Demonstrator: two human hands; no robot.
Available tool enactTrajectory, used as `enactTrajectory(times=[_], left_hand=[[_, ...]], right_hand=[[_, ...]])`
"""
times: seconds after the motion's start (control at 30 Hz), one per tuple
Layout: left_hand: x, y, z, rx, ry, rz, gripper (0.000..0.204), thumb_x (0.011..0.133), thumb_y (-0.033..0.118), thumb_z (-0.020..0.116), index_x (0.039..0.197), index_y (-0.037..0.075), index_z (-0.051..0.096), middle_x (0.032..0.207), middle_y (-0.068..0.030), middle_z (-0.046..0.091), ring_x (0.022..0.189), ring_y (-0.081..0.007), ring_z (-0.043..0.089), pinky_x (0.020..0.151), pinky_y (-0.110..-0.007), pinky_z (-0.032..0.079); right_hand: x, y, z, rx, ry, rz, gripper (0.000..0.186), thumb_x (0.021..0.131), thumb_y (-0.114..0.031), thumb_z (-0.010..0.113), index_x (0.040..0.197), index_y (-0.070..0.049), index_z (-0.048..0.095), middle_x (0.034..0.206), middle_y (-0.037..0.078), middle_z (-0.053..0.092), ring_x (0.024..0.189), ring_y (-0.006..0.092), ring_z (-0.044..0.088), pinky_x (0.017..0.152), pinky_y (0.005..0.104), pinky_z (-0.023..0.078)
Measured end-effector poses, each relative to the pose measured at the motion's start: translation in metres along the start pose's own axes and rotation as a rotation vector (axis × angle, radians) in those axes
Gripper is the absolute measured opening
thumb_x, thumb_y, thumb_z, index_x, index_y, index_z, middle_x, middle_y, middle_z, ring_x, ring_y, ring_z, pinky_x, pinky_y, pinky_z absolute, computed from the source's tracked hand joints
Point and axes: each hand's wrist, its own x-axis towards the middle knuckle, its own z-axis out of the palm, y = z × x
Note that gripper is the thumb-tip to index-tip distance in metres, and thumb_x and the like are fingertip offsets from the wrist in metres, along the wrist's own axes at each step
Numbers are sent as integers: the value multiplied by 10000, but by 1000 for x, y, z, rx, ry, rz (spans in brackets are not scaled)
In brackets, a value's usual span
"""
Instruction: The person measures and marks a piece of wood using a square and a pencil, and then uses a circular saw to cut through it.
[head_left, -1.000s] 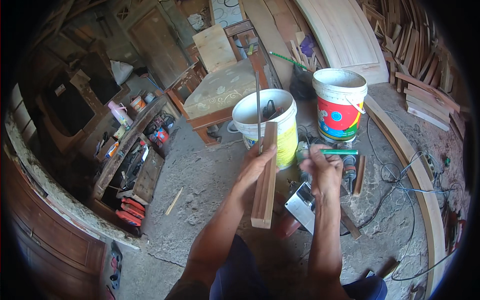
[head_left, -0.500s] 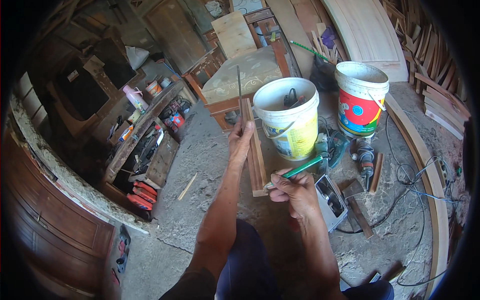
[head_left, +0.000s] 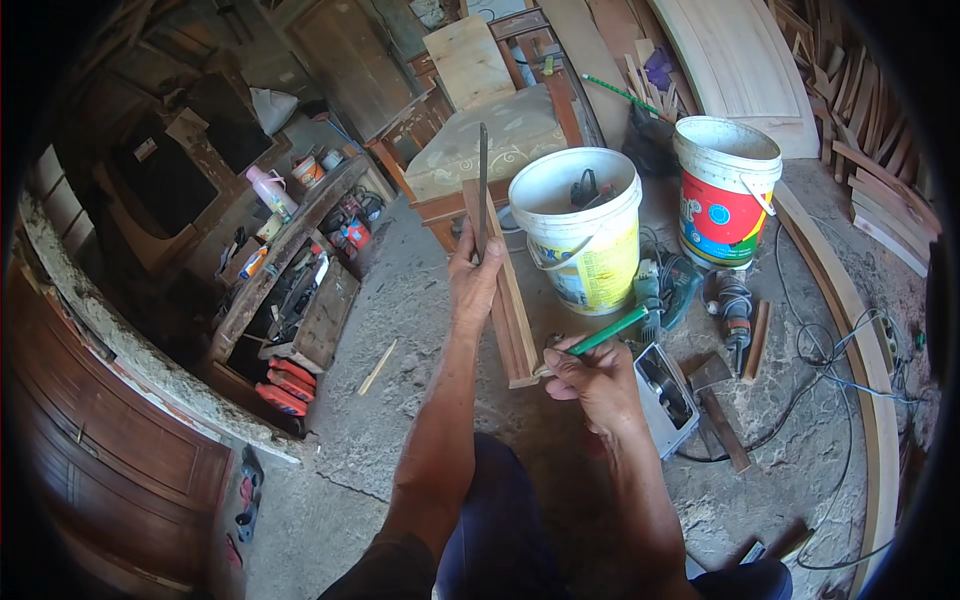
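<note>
My left hand [head_left: 472, 285] is closed around a long brown strip of wood [head_left: 514, 340] that slants away from me. The same hand grips a thin dark metal blade [head_left: 483, 180], which stands up past the fingers; its lower part is hidden by the hand. My right hand [head_left: 597, 383] is closed on a green pencil [head_left: 610, 331] at the wood's near end. The pencil's tip touches or nearly touches that end; I cannot tell which.
Ahead stand a white-and-yellow bucket [head_left: 580, 230] and a red-labelled bucket [head_left: 727, 195]. Power tools [head_left: 665, 290], a hammer [head_left: 722, 420], an open grey case [head_left: 665, 400] and cables [head_left: 845, 375] lie on the right. A cushioned chair [head_left: 490, 140] is behind; a cluttered workbench [head_left: 290, 255] is left.
The metal blade has turned and shows wider against the wood, whose far end now appears left of it. The right hand with the pencil has barely moved.
</note>
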Motion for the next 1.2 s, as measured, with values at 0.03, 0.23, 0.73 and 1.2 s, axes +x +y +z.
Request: enactTrajectory(times=[0.03,0.23,0.73,1.2], left_hand=[[0,3,-1,5,-20,-11,971,811,603,736,1430,-51,372,1268,-168,512,1124,-221,519,943,-328,443],[-4,10,-1,49,-37,46,1087,801,581,759,1502,-93,274,1425,-254,481,1325,-277,459,1097,-360,370],[-3,5,-9,46,45,161,868,816,584,742,1404,6,474,1016,-57,630,785,-133,654,665,-262,577],[-13,24,5,36,22,186,886,820,574,746,1431,5,449,1028,-62,629,836,-140,657,706,-277,586]], right_hand=[[0,0,-1,-3,6,7,97,898,-98,728,887,-7,696,709,50,669,564,92,611,521,219,491],[1,7,-3,28,13,22,86,891,-85,732,897,-10,692,719,50,674,577,97,618,532,221,502],[-1,10,4,-6,-4,9,51,890,-38,715,904,-9,675,738,54,671,591,111,635,538,234,520],[2,10,4,0,4,10,45,897,-26,699,904,-1,662,721,61,670,577,110,629,518,238,511]])
